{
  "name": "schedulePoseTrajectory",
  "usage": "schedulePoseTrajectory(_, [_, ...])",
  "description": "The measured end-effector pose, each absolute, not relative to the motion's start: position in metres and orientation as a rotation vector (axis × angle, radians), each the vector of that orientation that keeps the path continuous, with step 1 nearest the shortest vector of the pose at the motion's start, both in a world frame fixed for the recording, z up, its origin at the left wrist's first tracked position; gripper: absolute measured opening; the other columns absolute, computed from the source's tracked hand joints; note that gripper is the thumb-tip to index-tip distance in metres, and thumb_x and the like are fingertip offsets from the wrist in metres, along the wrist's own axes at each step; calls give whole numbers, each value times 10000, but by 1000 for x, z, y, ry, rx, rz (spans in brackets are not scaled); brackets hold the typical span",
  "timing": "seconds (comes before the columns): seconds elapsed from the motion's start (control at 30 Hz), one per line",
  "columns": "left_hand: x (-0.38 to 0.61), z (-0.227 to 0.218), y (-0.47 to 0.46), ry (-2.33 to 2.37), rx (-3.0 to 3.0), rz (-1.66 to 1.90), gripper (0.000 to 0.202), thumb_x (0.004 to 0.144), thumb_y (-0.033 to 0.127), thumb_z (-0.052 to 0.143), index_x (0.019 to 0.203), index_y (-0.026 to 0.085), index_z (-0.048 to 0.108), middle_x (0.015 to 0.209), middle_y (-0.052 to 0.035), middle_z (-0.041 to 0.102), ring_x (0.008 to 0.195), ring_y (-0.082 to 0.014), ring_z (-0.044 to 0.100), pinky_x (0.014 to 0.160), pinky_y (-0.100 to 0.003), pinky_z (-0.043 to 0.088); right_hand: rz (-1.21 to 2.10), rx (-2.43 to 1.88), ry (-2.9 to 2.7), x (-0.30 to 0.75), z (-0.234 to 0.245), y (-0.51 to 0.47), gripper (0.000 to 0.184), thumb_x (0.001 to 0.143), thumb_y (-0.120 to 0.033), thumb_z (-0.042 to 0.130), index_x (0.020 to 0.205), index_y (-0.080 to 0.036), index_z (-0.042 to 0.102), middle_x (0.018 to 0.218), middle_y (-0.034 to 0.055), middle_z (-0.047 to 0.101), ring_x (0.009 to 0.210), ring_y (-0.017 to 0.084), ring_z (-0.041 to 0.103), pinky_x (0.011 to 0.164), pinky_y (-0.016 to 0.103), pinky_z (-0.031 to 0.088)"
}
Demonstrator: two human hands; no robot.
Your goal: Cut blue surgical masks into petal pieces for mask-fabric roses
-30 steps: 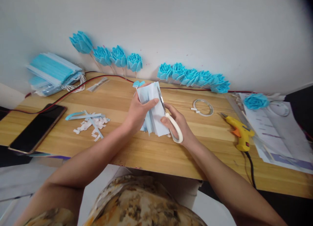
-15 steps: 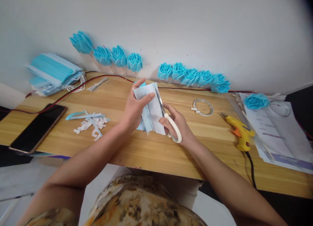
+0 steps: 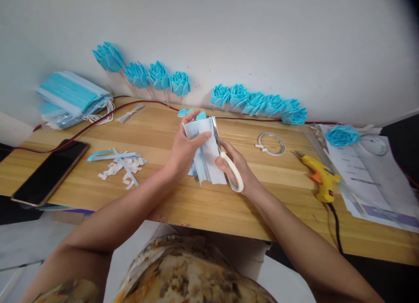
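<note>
My left hand grips a pleated piece of face mask fabric, its white side facing me and its thumb lying across the upper part. Some blue layers show behind the fabric. Wrapped around the cream handles of the scissors is my right hand. The scissors' blades lie along the right edge of the fabric, pointing up and away from me. Part of the blades is hidden by the sheet. Small blue cut pieces rest on the table just beyond my left fingers.
Blue fabric flowers on sticks lean along the wall. Face masks are stacked at left, near a phone and white scraps. To the right are a tape roll, a yellow glue gun and papers.
The fabric and my left hand have shifted slightly right and toward me, with the sheet's right edge farther over the scissors. My right hand has barely moved.
</note>
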State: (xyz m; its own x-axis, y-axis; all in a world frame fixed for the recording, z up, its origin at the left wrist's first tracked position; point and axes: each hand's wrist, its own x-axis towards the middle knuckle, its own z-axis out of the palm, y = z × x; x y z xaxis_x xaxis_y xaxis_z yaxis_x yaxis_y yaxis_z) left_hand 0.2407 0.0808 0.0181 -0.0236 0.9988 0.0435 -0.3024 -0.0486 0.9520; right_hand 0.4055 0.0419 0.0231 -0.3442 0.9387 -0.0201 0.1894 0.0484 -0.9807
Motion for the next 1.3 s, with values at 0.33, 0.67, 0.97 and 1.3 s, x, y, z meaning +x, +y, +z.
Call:
schedulePoseTrajectory(0.33, [241,16,79,975,972,1384,712,719,327,850,1365,299,553,975,-11,628,852,-193,648,772,-322,555,1357,-1145,-1588,406,24,42,913,796,-830,682,1449,-218,504,994,90,764,853,292,726,698,416,596])
schedulePoseTrajectory(0.67, [242,19,78,949,960,1385,722,715,307,853,1370,276,552,998,-10,659,827,-176,651,758,-311,570,1310,-1186,-1600,407,23,41,895,791,-845,671,1423,-226,535,954,85,755,818,285,710,635,401,578])
schedulePoseTrajectory(0.97, [241,18,79,925,966,1379,750,721,324,860,1388,263,523,983,-5,660,806,-171,660,762,-312,576,1285,-1161,-1579,407,20,42,862,783,-805,720,1388,-211,564,891,62,749,761,261,691,602,374,555])
schedulePoseTrajectory(1.3, [242,17,80,932,951,1389,726,716,309,859,1367,270,539,965,-5,642,827,-173,654,750,-293,558,1340,-1153,-1490,407,16,43,859,732,-737,813,1367,-213,567,843,32,721,680,198,611,570,321,499])
